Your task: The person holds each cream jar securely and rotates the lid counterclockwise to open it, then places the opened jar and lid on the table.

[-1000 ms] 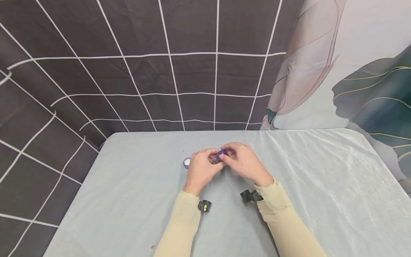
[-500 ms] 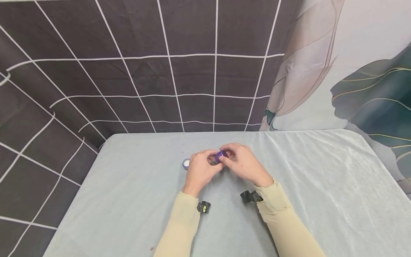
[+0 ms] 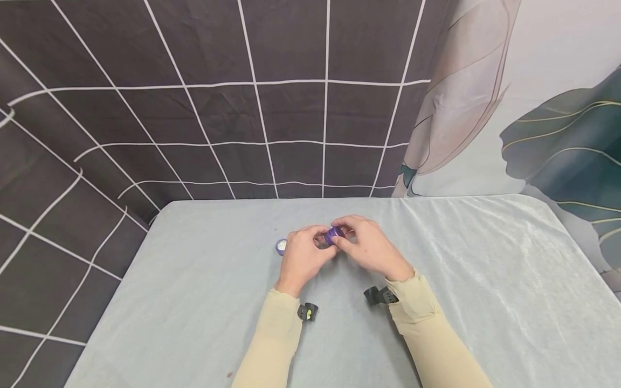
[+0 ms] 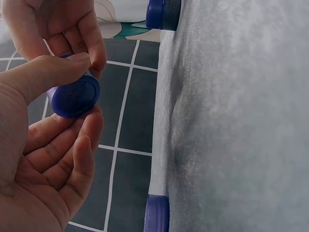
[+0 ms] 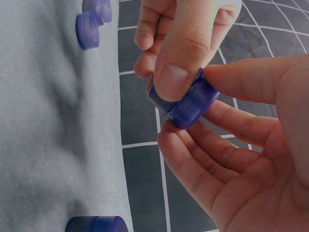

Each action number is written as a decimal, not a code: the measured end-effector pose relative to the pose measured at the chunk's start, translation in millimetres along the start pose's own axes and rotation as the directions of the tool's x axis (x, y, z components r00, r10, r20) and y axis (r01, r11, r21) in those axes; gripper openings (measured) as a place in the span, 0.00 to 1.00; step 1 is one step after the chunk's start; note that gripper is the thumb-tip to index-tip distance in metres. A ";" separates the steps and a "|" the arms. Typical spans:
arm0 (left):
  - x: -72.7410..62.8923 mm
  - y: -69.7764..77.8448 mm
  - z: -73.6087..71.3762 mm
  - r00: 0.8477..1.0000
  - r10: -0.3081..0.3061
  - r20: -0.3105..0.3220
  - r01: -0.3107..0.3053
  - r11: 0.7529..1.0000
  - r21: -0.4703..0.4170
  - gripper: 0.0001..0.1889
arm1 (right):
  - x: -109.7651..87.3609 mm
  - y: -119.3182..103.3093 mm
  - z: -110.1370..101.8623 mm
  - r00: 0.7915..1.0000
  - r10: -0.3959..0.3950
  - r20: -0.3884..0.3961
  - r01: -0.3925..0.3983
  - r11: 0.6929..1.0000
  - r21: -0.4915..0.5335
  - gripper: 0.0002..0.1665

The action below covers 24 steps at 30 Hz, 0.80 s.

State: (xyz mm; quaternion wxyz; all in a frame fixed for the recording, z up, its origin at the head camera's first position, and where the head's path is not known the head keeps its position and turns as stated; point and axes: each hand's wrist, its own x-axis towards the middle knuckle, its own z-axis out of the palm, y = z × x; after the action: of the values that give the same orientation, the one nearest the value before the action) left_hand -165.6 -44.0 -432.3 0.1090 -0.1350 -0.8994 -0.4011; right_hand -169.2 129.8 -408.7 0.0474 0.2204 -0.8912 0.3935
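A small round purple jar (image 3: pixel 333 235), made of two stacked parts, is held between both hands above the table. My left hand (image 3: pixel 305 253) pinches one end, its thumb across the side and fingers beneath, as the left wrist view shows with the jar's flat round face (image 4: pixel 77 99) towards the camera. My right hand (image 3: pixel 366 242) grips the other part (image 5: pixel 195 104) with thumb and fingertips. A visible seam with a slight gap at one edge runs between the two parts in the right wrist view. Left of my left hand lies a purple round piece (image 3: pixel 281 247) with a white middle, partly hidden.
A pale blue cloth covers the table (image 3: pixel 204 302). Other purple round pieces (image 5: pixel 88 31) lie on it, and another jar-like piece (image 5: pixel 99 224) with a dark side is nearer the right wrist camera. A dark gridded curtain (image 3: pixel 291 108) hangs behind the table.
The purple jar has turned slightly between the fingers, showing more of its side than a second ago. Both hands keep nearly the same place and grip.
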 end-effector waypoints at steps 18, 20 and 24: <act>0.1 -0.1 -0.3 1.000 -0.005 0.008 0.005 1.000 -0.010 0.16 | 0.1 0.2 -2.0 0.999 -0.011 0.035 0.010 0.999 0.036 0.18; 0.3 0.1 -0.1 1.000 -0.004 0.009 0.004 1.000 -0.009 0.16 | 0.0 0.0 -2.2 0.999 -0.013 0.035 0.012 0.999 0.038 0.18; 0.6 -0.2 0.2 1.000 -0.005 0.010 0.005 1.000 -0.010 0.16 | -0.3 0.1 -2.8 0.999 -0.018 0.033 0.017 0.999 0.040 0.18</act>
State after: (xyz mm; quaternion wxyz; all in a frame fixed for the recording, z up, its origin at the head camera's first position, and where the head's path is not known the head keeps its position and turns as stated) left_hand -166.3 -44.0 -432.4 0.1027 -0.1355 -0.8982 -0.4053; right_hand -169.3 132.0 -406.9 0.0314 0.2358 -0.8819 0.4070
